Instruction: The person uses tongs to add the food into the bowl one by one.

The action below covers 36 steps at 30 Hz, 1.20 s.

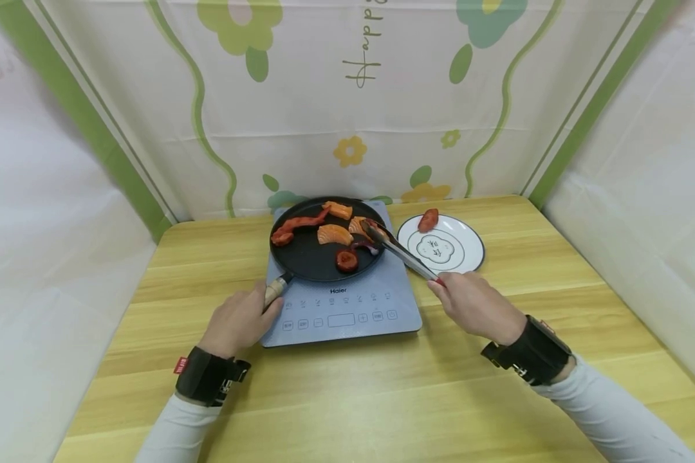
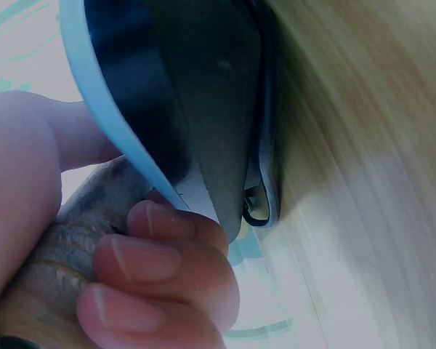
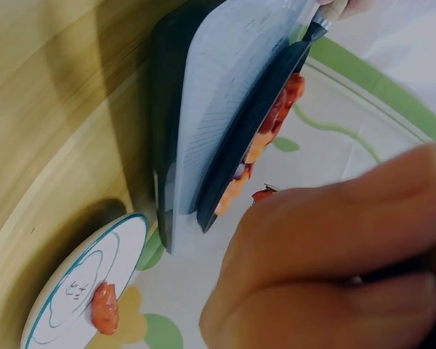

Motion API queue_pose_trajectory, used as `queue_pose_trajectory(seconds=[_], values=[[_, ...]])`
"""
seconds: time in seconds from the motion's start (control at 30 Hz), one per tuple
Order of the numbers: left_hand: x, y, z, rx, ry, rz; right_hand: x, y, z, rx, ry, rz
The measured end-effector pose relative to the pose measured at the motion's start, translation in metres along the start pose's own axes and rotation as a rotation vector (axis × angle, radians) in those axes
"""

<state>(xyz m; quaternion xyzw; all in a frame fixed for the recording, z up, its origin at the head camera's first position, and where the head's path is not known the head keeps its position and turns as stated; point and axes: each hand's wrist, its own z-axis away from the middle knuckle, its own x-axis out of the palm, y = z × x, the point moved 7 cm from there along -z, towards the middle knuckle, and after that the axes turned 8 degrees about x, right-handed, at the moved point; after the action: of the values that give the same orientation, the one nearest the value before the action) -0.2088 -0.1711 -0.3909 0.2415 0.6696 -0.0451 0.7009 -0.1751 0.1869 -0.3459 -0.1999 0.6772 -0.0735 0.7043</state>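
Observation:
My left hand (image 1: 240,318) grips the wooden handle (image 1: 275,290) of a black frying pan (image 1: 307,257); in the left wrist view its fingers (image 2: 149,262) curl round that handle. With my right hand (image 1: 477,305) I hold metal tongs (image 1: 404,253) that slant left over the pan. Their tips are at an orange striped slice (image 1: 357,225) on the pan's right side; whether they pinch it, I cannot tell. Also in the pan lie another striped slice (image 1: 334,235), an orange chunk (image 1: 338,210), a long red strip (image 1: 301,222) and a round red slice (image 1: 346,260).
Under the pan is a grey-blue induction cooker (image 1: 347,305) on a wooden table (image 1: 336,399). To its right stands a white plate (image 1: 466,251) with a dark rim, bearing one reddish piece (image 1: 428,220). A flower-patterned cloth (image 1: 301,116) hangs behind the table.

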Motion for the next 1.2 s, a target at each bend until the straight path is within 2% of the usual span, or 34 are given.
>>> queue_pose_trajectory(seconds=[0.23,0.63,1.03,1.2], values=[[-0.001,0.001,0.000,0.000,0.005,-0.004,-0.001,-0.012,0.000,-0.056,0.030,0.003],[0.000,0.000,0.000,-0.012,0.007,0.018,0.003,-0.023,-0.001,-0.059,-0.023,-0.020],[-0.001,0.000,0.000,-0.014,-0.005,0.008,0.008,-0.031,-0.002,-0.103,-0.008,0.006],[0.000,-0.001,0.000,-0.015,-0.007,0.007,0.012,-0.035,-0.002,-0.089,-0.026,-0.010]])
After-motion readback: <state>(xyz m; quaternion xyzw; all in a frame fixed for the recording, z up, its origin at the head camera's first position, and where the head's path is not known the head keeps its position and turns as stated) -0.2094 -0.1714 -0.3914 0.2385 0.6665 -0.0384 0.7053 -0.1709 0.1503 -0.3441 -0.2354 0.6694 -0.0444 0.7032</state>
